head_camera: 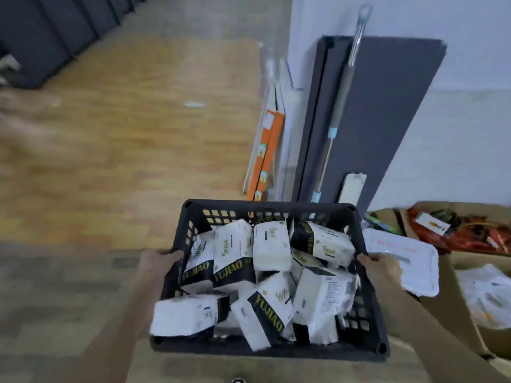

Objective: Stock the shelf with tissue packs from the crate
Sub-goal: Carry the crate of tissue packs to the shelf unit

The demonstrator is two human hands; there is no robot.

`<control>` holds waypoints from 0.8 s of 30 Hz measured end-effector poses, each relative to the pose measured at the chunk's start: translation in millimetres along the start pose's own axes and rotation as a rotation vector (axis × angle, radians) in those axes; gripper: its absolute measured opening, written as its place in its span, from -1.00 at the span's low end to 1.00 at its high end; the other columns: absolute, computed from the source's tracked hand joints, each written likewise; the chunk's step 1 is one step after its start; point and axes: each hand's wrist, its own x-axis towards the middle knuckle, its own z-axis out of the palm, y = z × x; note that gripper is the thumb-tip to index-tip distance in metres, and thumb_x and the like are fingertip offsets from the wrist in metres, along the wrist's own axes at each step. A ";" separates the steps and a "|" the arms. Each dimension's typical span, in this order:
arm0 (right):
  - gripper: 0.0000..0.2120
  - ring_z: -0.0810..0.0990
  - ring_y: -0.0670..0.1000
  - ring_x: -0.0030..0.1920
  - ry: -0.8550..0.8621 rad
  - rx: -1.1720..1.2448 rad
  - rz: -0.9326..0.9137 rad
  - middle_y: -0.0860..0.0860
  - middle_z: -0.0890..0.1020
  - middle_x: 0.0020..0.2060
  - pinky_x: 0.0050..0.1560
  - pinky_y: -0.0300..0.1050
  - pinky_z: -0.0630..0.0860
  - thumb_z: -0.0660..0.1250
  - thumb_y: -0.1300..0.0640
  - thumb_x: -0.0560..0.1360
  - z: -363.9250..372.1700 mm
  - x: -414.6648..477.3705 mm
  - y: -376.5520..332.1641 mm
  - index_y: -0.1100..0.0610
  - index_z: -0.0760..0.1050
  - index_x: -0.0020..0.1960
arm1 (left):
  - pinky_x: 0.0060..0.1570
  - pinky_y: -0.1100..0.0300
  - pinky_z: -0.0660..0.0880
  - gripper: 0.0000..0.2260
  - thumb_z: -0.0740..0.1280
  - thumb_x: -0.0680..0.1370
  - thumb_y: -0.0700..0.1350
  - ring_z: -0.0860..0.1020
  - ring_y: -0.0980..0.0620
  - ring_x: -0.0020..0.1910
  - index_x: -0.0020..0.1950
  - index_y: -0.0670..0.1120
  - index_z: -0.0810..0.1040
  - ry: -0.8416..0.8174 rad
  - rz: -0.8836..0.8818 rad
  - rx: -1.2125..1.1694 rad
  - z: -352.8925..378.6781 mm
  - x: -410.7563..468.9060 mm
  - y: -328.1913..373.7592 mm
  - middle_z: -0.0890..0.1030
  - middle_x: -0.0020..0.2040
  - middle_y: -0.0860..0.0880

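A: Tissue packs (272, 246), white with black and gold print, are seen heaped loosely in the black plastic crate (367, 288), which is carried in front of the body.

B: How is it held?

A: The left hand (159, 262) is closed on the left rim, the right hand (383, 268) on the right rim, fingers (365, 257) hooked over the edge.

B: And the handling?

A: The packs are judged soft, light and slippery in film; each is best taken across its narrow sides. The crate looks stiff.

B: Farther off?

A: Cardboard boxes (453, 297), a leaning grey panel (387, 120) with a mop (336, 125), and wooden floor (124, 147) are seen; dark units at the far left are too blurred to be called the shelf.
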 end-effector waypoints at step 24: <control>-0.65 0.45 0.11 -0.36 -0.660 -0.233 -0.780 0.16 0.43 -0.44 -0.32 -0.04 0.31 0.40 0.20 0.48 397.4 -391.8 -406.1 0.23 0.37 -0.41 | -0.11 -0.08 0.61 -0.47 0.60 0.13 -0.02 0.66 -0.18 -0.16 0.01 -0.24 0.63 0.666 -0.432 -0.816 -529.7 -7.3 -274.7 0.68 -0.09 -0.22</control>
